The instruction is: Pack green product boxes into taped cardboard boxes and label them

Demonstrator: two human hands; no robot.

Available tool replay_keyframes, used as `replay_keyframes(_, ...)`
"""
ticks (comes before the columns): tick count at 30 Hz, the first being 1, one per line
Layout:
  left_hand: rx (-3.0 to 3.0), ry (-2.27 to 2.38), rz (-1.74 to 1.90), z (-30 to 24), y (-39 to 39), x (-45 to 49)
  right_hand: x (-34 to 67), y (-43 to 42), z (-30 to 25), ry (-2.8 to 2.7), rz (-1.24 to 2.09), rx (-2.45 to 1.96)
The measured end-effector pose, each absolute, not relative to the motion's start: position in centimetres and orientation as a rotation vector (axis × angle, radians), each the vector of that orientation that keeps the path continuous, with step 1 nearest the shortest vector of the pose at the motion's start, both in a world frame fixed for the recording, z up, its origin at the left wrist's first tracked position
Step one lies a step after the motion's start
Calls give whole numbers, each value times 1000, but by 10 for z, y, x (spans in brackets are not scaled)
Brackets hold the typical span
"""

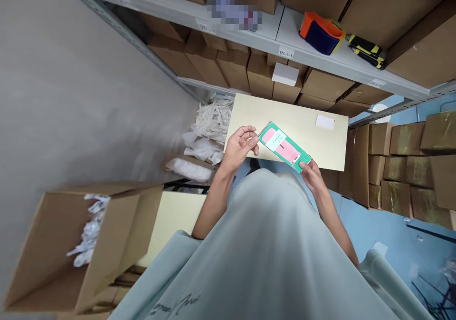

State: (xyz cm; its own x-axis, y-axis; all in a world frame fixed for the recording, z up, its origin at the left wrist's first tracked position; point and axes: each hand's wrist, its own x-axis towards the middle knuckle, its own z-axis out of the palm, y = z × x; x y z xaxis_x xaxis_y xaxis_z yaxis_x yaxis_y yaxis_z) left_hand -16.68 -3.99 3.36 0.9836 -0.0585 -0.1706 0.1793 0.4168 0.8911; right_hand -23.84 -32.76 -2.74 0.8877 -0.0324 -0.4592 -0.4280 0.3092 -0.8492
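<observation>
A slim green box (288, 150) with a pink picture on its face is held tilted over the front of the cream table (299, 108). A white label (275, 142) with small print is on its upper part. My right hand (312, 174) grips the lower right end, thumb on top of the face. At the upper left end is my left hand (241, 145), its fingers loosely curled and apart, the tips very near the box's edge. Nothing shows between those fingers; whether they touch the box is hard to see. A white card (325, 122) lies on the table's right side.
Shelves with brown cartons (261, 75) stand behind the table. An orange and blue tape dispenser (320, 32) and yellow-black cutters (366, 51) rest on the upper shelf. White packing scraps (213, 120) lie left; an open carton (121, 230) stands lower left. Stacked cartons (408, 168) are right.
</observation>
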Motion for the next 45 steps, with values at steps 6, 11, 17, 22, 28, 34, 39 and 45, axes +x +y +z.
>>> replay_keyframes(6,1108,86,-278,32,-2,-115,-211,-301,-17,496,204,-1295)
replay_keyframes(11,1085,45,-331,39,12,-95,-191,-301,-9,498,232,-1316)
replay_keyframes(17,1152,86,-318,41,-1,-84,-166,-323,-4,496,288,-1378)
replay_keyframes(22,1163,133,-249,39,-22,-73,-148,-344,0,474,276,-1404)
replay_keyframes(28,1193,130,-238,37,-38,-68,-132,-364,5,392,286,-1463)
replay_keyframes(34,1275,99,-202,28,-42,-71,-123,-375,-2,345,338,-1505)
replay_keyframes(39,1295,140,-163,18,-43,-76,-122,-376,-9,314,350,-1510)
replay_keyframes(45,1308,159,-209,7,-34,-81,-122,-376,-17,302,345,-1528)
